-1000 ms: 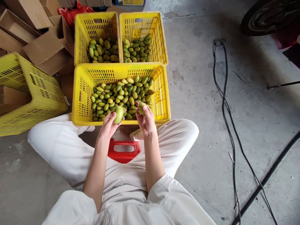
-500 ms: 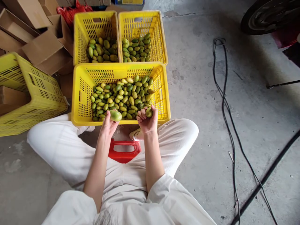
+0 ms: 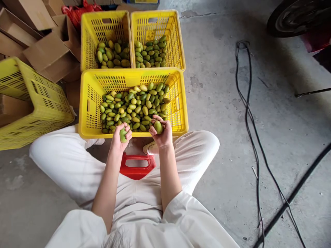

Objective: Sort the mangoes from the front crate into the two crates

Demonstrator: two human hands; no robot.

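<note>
My left hand [image 3: 119, 138] is closed around an oval green fruit [image 3: 123, 134], with the fingers curled over it. In my right hand [image 3: 163, 132] lies a second, darker green fruit [image 3: 158, 127], gripped by bent fingers with the palm turned up. Both hands are above the near rim of a yellow plastic crate [image 3: 83, 103]. Many small green and yellowish oval fruits [image 3: 133, 107] fill its bottom; I cannot tell their exact kind.
Behind the near crate stand a left back crate [image 3: 89, 41] and a right back crate [image 3: 176, 38], both holding larger fruits. Another crate [image 3: 49, 103] with cardboard inside and cardboard boxes [image 3: 49, 55] are at left. A red stool [image 3: 137, 172] is under me. Black cables [image 3: 248, 113] lie on the right floor.
My left hand has turned its fruit upright and wrapped its fingers round it. My right hand has rolled open slightly, bringing its fruit lower and to the left.
</note>
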